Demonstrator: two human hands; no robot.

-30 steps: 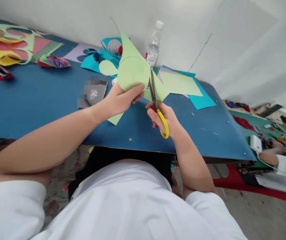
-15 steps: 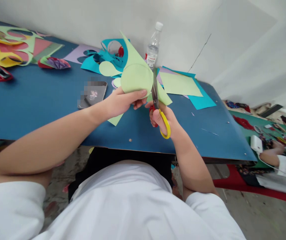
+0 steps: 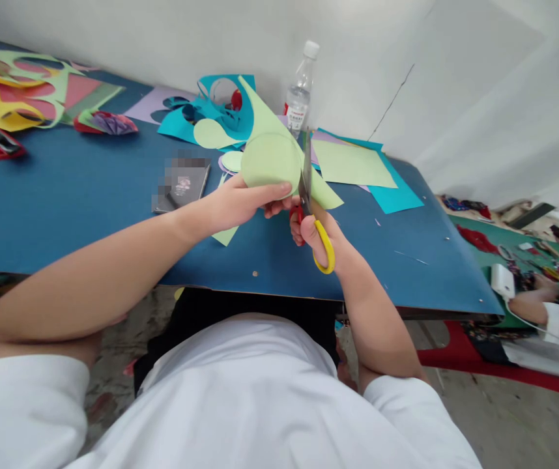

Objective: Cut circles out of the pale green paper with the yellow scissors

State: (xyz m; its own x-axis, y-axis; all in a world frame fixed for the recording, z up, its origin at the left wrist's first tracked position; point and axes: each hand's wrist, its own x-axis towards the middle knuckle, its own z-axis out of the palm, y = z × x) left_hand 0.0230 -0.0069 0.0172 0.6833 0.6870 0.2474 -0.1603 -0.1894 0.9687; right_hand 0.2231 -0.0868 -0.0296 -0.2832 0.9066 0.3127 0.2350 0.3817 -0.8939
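My left hand (image 3: 247, 200) pinches a light green paper (image 3: 270, 163) by its lower edge, thumb on top; a round outline shows on the paper. In my right hand (image 3: 321, 234) are scissors (image 3: 307, 174) with one yellow and one red handle loop, blades pointing up at the paper's right side. A strip of the green paper extends to the right behind the blades. Both hands are above the blue table (image 3: 88, 189), close together. Just left of the paper lie a green teardrop-shaped piece (image 3: 212, 133) and a small pale green round piece (image 3: 232, 161).
A phone (image 3: 185, 184) lies left of my hands. Behind them are blue paper scraps (image 3: 176, 124) and a bottle (image 3: 299, 91); paper sheets (image 3: 358, 164) lie to the right. Yellow and green scraps (image 3: 10, 98) are far left. Another person's arm (image 3: 528, 306) shows at the far right.
The green paper has turned slightly and shifted a little right and down in my left hand. The scissor blades look wider apart now. The other person's hand has moved slightly.
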